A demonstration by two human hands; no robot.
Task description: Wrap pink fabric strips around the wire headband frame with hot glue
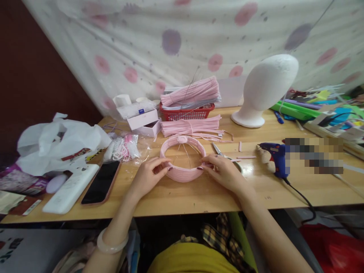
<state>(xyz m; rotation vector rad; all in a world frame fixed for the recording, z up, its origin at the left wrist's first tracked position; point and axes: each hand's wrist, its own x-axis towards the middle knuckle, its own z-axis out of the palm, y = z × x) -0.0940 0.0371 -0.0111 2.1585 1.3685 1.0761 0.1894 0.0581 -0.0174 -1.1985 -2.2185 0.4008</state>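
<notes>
A pink ring [186, 175], which looks made of fuzzy pipe cleaners laid side by side, rests on the wooden table in front of me. Thin wires cross its open middle, meeting at a round pink pad on the far rim. My left hand [148, 175] pinches the rim at the near left between thumb and fingers. On the opposite side, my right hand [226, 171] grips the near right of the rim, where a short pink end sticks out. Partly behind that hand lie scissors [217, 148]. Pink pipe cleaners [190, 127] lie bundled just beyond the ring.
A red basket [186, 113] holds more pipe cleaners. A white foam head [265, 87] stands at the back right. The blue glue gun [278, 157] lies right, its cord over the edge. Left are a phone [101, 182], a white power strip [71, 188] and bagged beads [122, 147].
</notes>
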